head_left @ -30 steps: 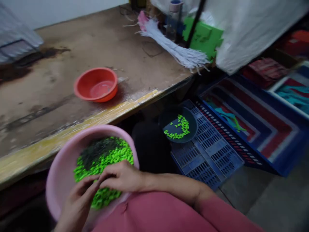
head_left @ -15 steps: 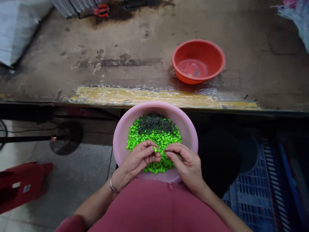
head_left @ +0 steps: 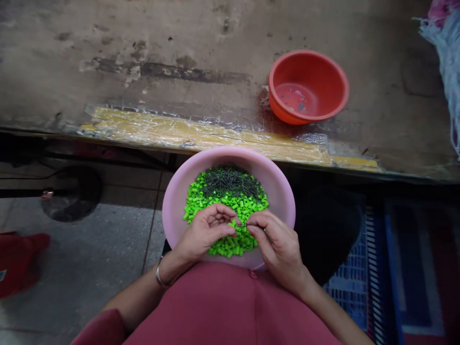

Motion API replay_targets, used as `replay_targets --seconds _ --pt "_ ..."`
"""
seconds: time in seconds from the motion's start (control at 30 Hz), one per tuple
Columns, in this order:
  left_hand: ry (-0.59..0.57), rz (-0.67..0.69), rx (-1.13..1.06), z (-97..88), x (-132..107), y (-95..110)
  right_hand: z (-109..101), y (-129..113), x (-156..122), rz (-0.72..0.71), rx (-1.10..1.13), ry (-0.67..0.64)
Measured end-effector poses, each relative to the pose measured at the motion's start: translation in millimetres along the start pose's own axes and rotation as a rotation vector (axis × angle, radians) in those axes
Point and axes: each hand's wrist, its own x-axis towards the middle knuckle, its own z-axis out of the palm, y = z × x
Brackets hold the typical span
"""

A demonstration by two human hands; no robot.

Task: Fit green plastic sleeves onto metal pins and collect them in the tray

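A pink basin [head_left: 168, 206] on my lap holds many small bright green plastic tube pieces [head_left: 239, 247]. A heap of thin dark metal pieces [head_left: 230, 181] lies on their far side; I cannot make out their exact kind. My left hand [head_left: 210, 230], over the near left of the basin, has one green tube piece [head_left: 234, 223] at its thumb and fingertips. Facing it, my right hand [head_left: 278, 239] pinches a thin dark piece [head_left: 243, 224] that points toward the green one. Whether the two pieces touch is too small to tell.
A worn wooden table [head_left: 201, 43] lies beyond the basin, its front edge covered with yellow tape [head_left: 172, 134]. On it stands a red bowl [head_left: 309, 88] with bits inside. White stringy material [head_left: 443, 57] is at the right. Blue crates [head_left: 348, 292] stand below right.
My view has shifted, so the table and bowl appear tilted and moved. My left fingers have changed their hold around the green piece, and the hands' tips remain close together.
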Motion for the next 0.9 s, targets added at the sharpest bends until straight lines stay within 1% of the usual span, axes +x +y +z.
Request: replay_targets --seconds 0.13,0.23,0.47,0.63,0.8,0.9 --pt "-0.033 -0.067 -0.023 -4.1 0 -3 3 0 3 -0.005 -0.005 -0.008" --pt "-0.037 -0.099 -0.053 -4.6 1 -5 4 0 4 -0.015 -0.026 -0.03" --pt "-0.033 -0.145 -0.171 0.6 5 -2 5 1 1 -0.099 -0.149 -0.055" --pt "-0.04 -0.192 -0.199 5.1 6 0 8 1 0 -0.132 -0.131 -0.089" --pt "-0.048 -0.201 -0.226 11.4 8 1 9 6 3 -0.143 -0.114 -0.062" --pt "-0.041 -0.216 -0.224 11.9 9 0 11 12 1 -0.099 -0.075 -0.03"
